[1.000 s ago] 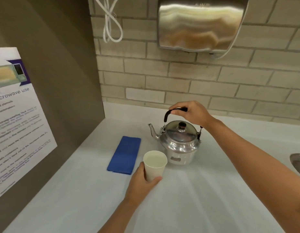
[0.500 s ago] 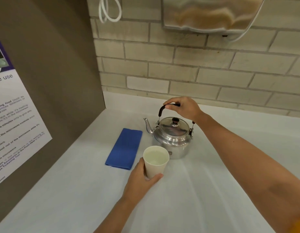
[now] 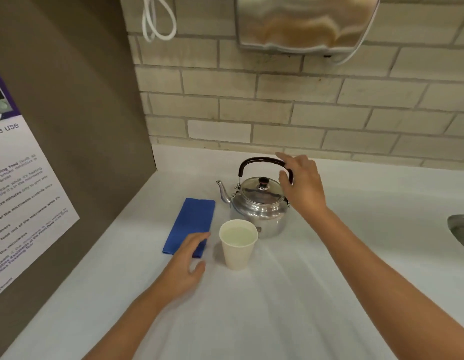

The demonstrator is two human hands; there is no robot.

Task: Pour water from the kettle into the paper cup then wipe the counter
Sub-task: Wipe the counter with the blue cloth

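Here the left hand (image 3: pixel 185 258), fingers apart, reaches the blue cloth (image 3: pixel 190 224) left of the filled paper cup (image 3: pixel 238 244); the right hand (image 3: pixel 302 187), fingers apart, hovers at the kettle (image 3: pixel 259 203) handle behind the cup

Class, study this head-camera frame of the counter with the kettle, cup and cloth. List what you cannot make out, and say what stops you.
1. Water left in the kettle: head view, its lid and metal wall hide it.
2. The near corner of the blue cloth: covered by the left hand.
3. The wall notice: cut by the left edge, small print blurred.
4. The sink: cut by the right edge.
5. Spills on the counter: glare hides any.
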